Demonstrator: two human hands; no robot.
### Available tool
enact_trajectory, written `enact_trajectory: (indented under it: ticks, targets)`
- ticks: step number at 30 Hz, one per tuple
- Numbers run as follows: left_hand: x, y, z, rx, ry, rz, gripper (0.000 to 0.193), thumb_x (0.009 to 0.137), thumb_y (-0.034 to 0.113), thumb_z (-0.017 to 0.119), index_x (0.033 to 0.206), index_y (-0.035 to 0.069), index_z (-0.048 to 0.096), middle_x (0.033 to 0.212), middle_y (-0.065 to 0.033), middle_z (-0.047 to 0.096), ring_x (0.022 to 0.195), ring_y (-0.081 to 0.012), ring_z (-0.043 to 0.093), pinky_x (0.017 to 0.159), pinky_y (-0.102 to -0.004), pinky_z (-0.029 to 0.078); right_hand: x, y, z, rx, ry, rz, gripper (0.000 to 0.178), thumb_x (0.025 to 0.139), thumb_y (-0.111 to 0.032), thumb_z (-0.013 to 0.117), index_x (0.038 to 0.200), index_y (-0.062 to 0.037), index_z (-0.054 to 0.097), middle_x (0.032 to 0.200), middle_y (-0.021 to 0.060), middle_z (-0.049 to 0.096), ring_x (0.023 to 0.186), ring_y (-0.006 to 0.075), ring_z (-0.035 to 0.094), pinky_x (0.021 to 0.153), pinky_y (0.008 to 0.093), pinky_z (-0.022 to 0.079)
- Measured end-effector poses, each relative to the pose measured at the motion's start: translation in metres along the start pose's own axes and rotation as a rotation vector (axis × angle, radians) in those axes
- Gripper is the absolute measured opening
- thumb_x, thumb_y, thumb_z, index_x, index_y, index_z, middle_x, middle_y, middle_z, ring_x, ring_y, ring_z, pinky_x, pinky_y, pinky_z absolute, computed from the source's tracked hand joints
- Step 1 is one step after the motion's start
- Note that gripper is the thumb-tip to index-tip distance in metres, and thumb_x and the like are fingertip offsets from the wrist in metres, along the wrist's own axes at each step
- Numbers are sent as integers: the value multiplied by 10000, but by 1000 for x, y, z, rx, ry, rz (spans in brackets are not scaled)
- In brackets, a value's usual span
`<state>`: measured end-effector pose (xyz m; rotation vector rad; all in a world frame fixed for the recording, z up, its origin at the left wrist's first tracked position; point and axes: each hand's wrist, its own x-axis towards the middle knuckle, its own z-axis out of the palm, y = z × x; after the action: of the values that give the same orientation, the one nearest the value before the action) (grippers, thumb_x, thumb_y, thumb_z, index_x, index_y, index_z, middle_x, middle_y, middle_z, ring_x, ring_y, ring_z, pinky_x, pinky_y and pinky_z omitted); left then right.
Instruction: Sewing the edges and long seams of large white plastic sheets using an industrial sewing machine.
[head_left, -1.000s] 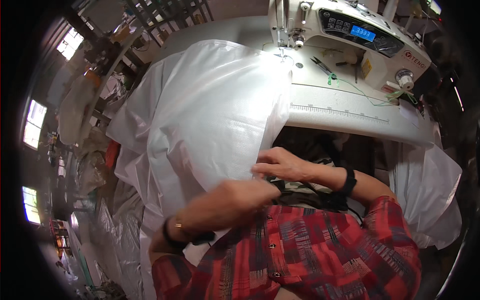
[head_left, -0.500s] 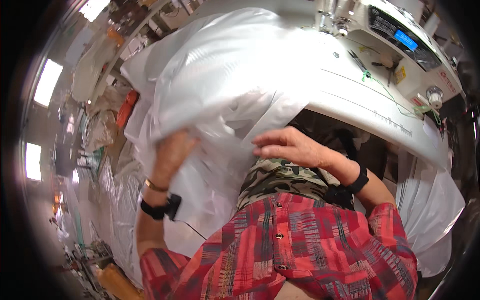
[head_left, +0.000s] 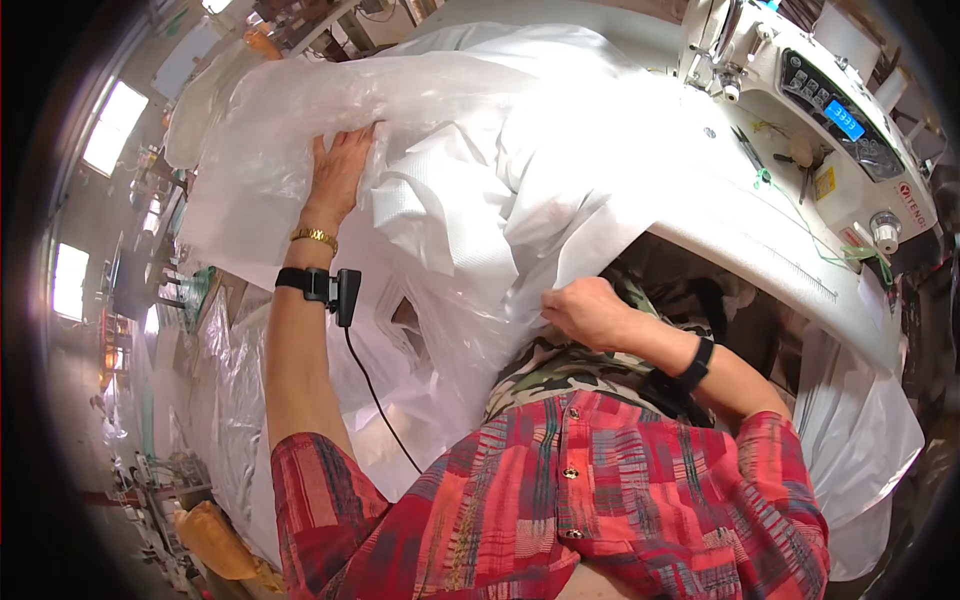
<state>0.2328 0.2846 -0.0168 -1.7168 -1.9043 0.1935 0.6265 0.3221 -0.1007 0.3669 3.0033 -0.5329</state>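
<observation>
A large heap of white sheet material (head_left: 450,205) spreads over the table's front and hangs toward my lap. Its left part is a thin, see-through plastic sheet (head_left: 265,130); the middle is crumpled and finely ribbed. My left hand (head_left: 342,175) reaches far forward, lying on the plastic with thumb apart and fingers stretched out. Closer to my body, my right hand (head_left: 590,312) is closed, its fingertips pinching the near edge of the white material. The part between those fingers is mostly hidden.
A white sewing machine (head_left: 850,140) with a lit blue display stands at the far right. Small snips (head_left: 748,150) with green thread lie beside it on the white table (head_left: 740,225). More clear plastic (head_left: 860,430) hangs at the right. A cable runs from my left wrist.
My left hand has moved forward, and the plastic on the left now lies spread out farther. My right hand has closed at the sheet's edge. The view has shifted slightly.
</observation>
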Motion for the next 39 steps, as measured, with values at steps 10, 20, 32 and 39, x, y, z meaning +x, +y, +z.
enact_trajectory:
  ticks: [10,20,32,39]
  targets:
    - [-45,-14,-9,-836,-246,-393,416,972,197,493,1364,59,505,1444,-98,472,1260,-261,486,1094,-392,348,-125,-13,-106,895,655,-271,137,785,-105,657,735,-52,542,622,99,564,626,267,611,583,427,458]
    - [-34,177,-186,-956,-48,574,137,841,42,550,958,-6,602,891,-177,654,822,-351,650,717,-406,531,-86,-34,-55,503,312,-212,126,782,-124,634,777,-53,530,646,141,541,618,360,559,609,432,453]
    - [-91,199,-94,-280,-802,-69,155,885,103,562,988,33,653,957,-175,680,949,-305,661,812,-422,524,-94,-19,-75,866,552,-421,91,795,-93,619,758,-31,563,691,102,556,638,300,570,587,372,442]
    - [-65,36,-109,9,-640,-290,134,883,140,579,876,56,683,926,-145,688,971,-245,655,812,-379,528,-91,-17,-68,1079,471,-257,130,844,-139,597,775,-29,589,685,81,588,615,232,598,575,319,441]
